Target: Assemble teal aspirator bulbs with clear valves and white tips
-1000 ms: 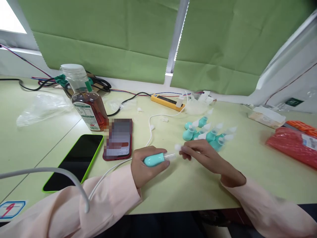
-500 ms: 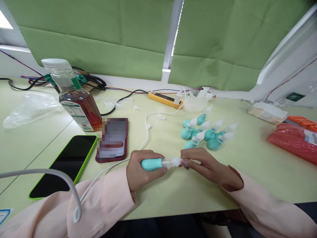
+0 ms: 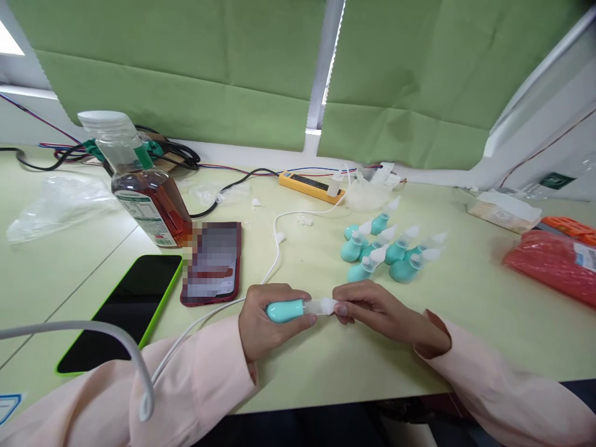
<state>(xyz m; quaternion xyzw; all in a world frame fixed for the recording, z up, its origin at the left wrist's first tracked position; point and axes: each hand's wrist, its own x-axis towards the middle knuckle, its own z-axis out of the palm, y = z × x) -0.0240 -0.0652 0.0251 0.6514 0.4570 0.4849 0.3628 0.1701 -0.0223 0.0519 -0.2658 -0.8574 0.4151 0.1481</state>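
My left hand (image 3: 267,320) is wrapped round a teal bulb with a clear tube (image 3: 286,310), held level above the front of the table. The tube points right and ends in a white tip (image 3: 328,306). The fingers of my right hand (image 3: 372,307) are pinched on the end of that tip. Behind my right hand, several similar teal bulbs with white tips (image 3: 404,268) stand in a group on the table, tilted to the right.
Left of my hands lie a black-screened phone with a green edge (image 3: 123,310) and a red-cased phone (image 3: 214,261). Behind them stands a bottle of amber liquid (image 3: 149,205). A white cable (image 3: 275,254) runs to a yellow power strip (image 3: 310,187). A red package (image 3: 549,261) lies right.
My right hand has moved slightly left, and its fingers are closed further in around the white tip. My left hand has barely moved.
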